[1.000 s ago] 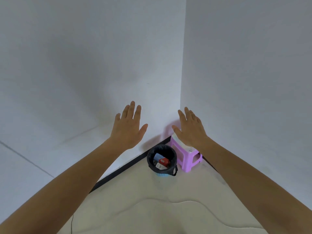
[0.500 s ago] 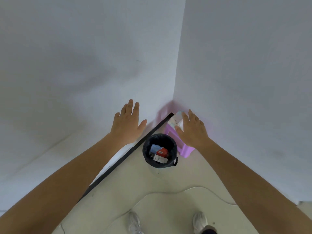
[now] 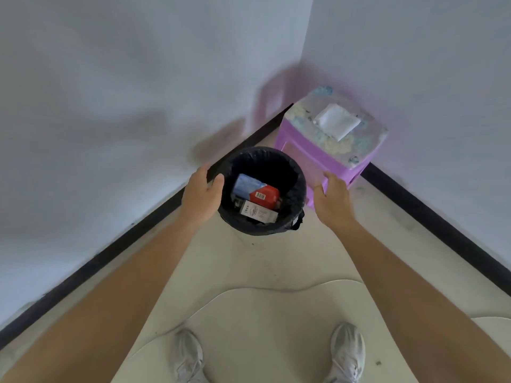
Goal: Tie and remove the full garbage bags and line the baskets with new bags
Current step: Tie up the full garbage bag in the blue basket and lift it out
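Observation:
A small round basket lined with a black garbage bag [image 3: 265,164] stands on the floor in the room's corner. Inside lie a blue packet, a red box [image 3: 265,195] and a grey-white box. My left hand [image 3: 201,195] is at the basket's left rim, thumb by the bag's edge, fingers apart. My right hand [image 3: 331,199] hovers open just right of the basket, not touching it. A folded white bag [image 3: 336,121] lies on top of a purple stool [image 3: 318,153] behind the basket on the right.
White walls meet in the corner behind the basket, with a black baseboard [image 3: 138,233] along the floor. The stool stands close against the right wall. My two grey shoes [image 3: 347,352] are on the pale floor below.
The view has tilted down and come closer to the basket. Both hands have dropped from in front of the wall to either side of the basket's rim.

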